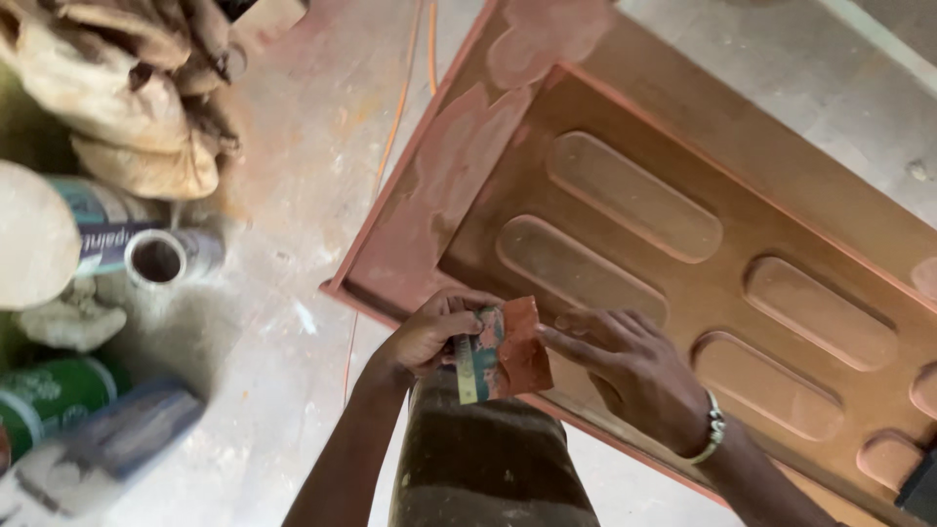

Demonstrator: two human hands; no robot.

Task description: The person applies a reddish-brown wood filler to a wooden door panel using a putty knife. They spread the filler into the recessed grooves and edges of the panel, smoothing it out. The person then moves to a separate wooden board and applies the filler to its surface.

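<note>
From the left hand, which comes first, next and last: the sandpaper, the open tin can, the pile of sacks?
From the left hand:
1. Sandpaper, held in its fingers, just to its right.
2. Open tin can, on the floor to the left.
3. Pile of sacks, far up in the top left corner.

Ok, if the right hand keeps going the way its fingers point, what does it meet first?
The right hand points leftward, and its fingertips are already at the folded reddish sandpaper sheet that the left hand holds. That sheet comes first, with the left hand just behind it; depth is hard to judge.
</note>
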